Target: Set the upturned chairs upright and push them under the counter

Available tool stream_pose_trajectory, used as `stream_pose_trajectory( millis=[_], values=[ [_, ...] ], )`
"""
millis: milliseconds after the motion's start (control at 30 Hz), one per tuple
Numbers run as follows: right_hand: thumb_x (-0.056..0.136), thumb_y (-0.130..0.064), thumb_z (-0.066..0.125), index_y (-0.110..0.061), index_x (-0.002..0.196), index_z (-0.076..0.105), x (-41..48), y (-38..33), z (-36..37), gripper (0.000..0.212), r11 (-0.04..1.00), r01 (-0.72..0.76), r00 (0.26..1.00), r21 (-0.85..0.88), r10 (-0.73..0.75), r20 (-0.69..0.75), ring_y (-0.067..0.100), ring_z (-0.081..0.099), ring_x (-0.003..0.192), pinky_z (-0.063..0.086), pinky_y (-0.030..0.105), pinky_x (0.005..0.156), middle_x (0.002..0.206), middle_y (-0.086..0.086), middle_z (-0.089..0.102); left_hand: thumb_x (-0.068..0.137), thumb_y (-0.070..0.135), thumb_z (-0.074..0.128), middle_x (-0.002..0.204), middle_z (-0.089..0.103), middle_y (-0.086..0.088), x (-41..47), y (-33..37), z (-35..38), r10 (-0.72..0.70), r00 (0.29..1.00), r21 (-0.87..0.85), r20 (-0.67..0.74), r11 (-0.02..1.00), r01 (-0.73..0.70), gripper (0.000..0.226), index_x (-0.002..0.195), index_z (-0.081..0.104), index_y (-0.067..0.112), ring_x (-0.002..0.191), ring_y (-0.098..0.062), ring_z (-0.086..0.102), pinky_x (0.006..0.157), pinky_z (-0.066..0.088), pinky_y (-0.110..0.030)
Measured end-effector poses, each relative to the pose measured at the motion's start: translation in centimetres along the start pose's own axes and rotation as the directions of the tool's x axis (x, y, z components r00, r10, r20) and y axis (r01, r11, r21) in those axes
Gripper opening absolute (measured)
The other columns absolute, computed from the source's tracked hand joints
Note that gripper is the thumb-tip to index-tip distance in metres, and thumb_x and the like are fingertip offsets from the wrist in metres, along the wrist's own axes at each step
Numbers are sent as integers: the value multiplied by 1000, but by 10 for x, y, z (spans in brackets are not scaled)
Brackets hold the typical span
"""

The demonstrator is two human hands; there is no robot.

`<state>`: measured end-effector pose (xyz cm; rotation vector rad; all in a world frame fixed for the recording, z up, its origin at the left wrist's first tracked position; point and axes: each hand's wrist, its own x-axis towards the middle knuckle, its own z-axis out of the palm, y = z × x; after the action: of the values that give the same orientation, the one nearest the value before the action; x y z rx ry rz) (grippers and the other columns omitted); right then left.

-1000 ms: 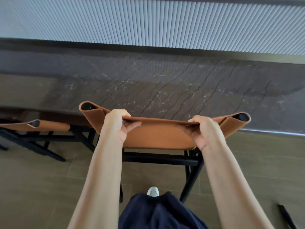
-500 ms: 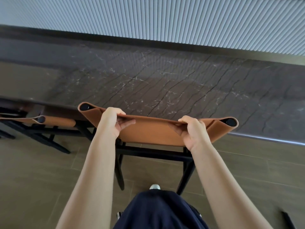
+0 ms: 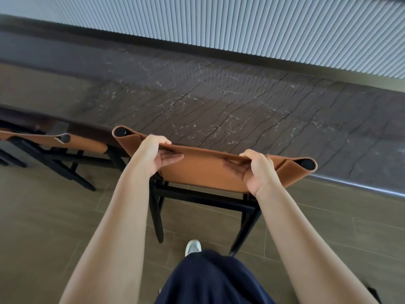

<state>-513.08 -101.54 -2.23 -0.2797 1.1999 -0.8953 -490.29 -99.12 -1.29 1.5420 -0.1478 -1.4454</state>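
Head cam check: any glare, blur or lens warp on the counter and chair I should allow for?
Head view: soft, even light, no hard shadows; the counter carries a ribbed reflection of the fluted wall and a pale glint along its near edge; wide-angle warp bows straight lines; the left hand, right hand and chair look sharp.

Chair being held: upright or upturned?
Upright. The chair has its black legs pointing down toward the tiled floor, with the tan leather back on top, gripped by the left hand and right hand.
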Motion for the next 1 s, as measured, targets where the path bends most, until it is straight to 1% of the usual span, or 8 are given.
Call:
stream_pose_trajectory(
  millis=[200, 367, 467, 600, 767, 833, 933, 1000],
  values=[
    [91, 2, 48, 0, 99, 50, 0, 3, -5, 9, 999, -4, 1000, -43, 3, -24, 42, 72, 84, 59, 41, 58, 104, 30, 61, 92, 5, 50, 101, 64, -34, 2, -5, -8, -28, 998, 45, 55, 999, 26, 10, 101, 52, 2, 86, -43, 70, 73, 60, -46],
    [90, 1, 49, -2, 104, 50, 1, -1, -2, 14, 997, 23, 999, -76, -26, -40, 41, 71, 91, 61, 42, 61, 103, 26, 62, 94, 11, 51, 102, 63, -34, 8, -1, -9, -22, 995, 76, 98, 997, 15, 25, 116, 48, -1, 81, -41, 71, 69, 61, -45],
    [90, 0, 49, -2, 104, 51, -4, 3, -2, 13, 995, 27, 998, -93, -33, -59, 39, 71, 90, 61, 42, 62, 100, 24, 64, 95, 11, 49, 97, 64, -32, 3, -3, -10, -30, 995, 81, 90, 996, 23, 18, 110, 50, 1, 80, -40, 72, 72, 61, -45],
    [90, -1, 48, -2, 92, 53, -8, 11, -4, 5, 993, 18, 996, -119, -29, -87, 40, 70, 90, 61, 41, 61, 96, 22, 61, 96, 11, 46, 96, 63, -31, -2, -8, -13, -65, 996, 96, 67, 994, 58, 11, 101, 51, 2, 88, -42, 69, 79, 59, -47],
    [93, -4, 48, -3, 93, 52, -14, 19, -8, 4, 991, 3, 993, -132, -18, -117, 39, 70, 87, 59, 41, 61, 83, 17, 60, 96, 9, 43, 101, 62, -30, -5, -16, -14, -96, 995, 57, 30, 994, 94, 16, 106, 51, -2, 95, -42, 67, 83, 57, -49],
    [92, -3, 45, -3, 90, 51, -17, 22, -8, 6, 991, -2, 992, -133, -15, -127, 38, 72, 85, 59, 40, 62, 85, 18, 62, 95, 6, 43, 101, 63, -30, -9, -20, -16, -101, 994, 29, 46, 995, 99, 16, 106, 51, -2, 92, -42, 68, 79, 58, -48],
    [90, 2, 39, 0, 97, 49, -24, 32, -10, 12, 997, -9, 989, -75, -2, -151, 33, 73, 69, 58, 33, 52, 77, 22, 71, 93, -2, 39, 91, 64, -31, -15, -27, -21, -101, 992, -63, 77, 992, 106, 15, 103, 50, -3, 79, -43, 69, 58, 61, -43],
    [90, 4, 38, 2, 106, 48, -27, 39, -12, 19, 998, -13, 985, -54, 4, -175, 32, 72, 64, 57, 30, 47, 84, 28, 70, 91, -5, 38, 89, 64, -32, -16, -33, -24, -93, 994, -91, 64, 991, 99, 16, 103, 49, -5, 73, -44, 68, 49, 59, -39]
  ],
)
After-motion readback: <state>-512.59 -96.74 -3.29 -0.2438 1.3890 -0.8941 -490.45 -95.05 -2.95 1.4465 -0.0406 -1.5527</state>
